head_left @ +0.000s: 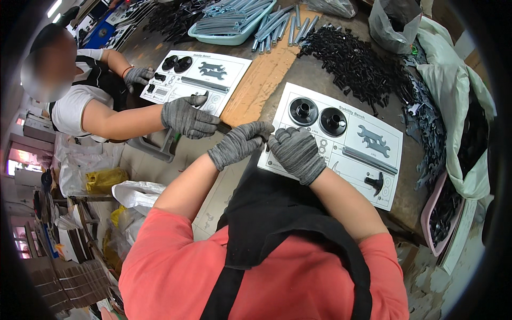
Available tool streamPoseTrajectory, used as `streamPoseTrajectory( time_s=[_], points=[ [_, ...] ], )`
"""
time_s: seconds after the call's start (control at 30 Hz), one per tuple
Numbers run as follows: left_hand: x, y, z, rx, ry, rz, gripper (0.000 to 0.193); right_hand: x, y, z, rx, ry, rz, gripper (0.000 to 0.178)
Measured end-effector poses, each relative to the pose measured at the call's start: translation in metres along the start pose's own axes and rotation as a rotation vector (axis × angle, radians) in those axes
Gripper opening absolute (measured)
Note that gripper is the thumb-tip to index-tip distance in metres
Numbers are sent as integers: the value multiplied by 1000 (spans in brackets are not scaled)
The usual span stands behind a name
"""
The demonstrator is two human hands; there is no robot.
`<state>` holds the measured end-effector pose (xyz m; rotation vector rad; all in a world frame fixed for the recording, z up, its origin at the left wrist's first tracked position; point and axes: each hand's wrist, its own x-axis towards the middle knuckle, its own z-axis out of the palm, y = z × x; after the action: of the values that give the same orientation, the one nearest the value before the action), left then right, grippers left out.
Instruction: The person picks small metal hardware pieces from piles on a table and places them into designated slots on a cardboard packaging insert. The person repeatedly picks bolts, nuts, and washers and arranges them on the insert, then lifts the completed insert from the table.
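Note:
A white printed sheet (352,172) lies on the table in front of me, with parts laid over its printed outlines. Two black round discs with raised hubs (303,111) sit at its upper left. Flat grey open-ended wrenches (373,141), a silver metal tube (369,160) and a black T-shaped knob (374,183) are toward its right side. Both my hands wear grey knit gloves and meet at the sheet's left edge. My left hand (240,144) pinches its fingertips together. Against it, my right hand (298,153) is closed too; whatever lies between the fingers is hidden.
A co-worker at the left has gloved hands (189,118) over a similar sheet (237,66). Black bolts (352,61) are heaped behind my sheet. Metal tubes fill a pale tray (250,36). Loose wrenches (426,133) and a pink bin (426,226) are at the right.

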<state>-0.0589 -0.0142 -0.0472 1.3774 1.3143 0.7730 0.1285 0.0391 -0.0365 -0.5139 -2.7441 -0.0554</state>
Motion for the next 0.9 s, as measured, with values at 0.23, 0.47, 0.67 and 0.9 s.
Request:
streamPoseTrajectory(
  time_s=[0.23, 0.47, 0.67, 0.9],
  points=[
    [-11, -3, 5, -4, -37, 44, 46, -13, -12, -15, 34, -153, -100, 14],
    [0, 10, 23, 578, -19, 449, 49, -45, -13, -2, 130, -182, 278, 14],
    [4, 18, 33, 593, 2, 415, 39, -52, -10, -2, 136, -159, 298, 17],
    [4, 12, 30, 544, -35, 339, 42, -56, -9, -1, 147, -141, 308, 18]
  ],
)
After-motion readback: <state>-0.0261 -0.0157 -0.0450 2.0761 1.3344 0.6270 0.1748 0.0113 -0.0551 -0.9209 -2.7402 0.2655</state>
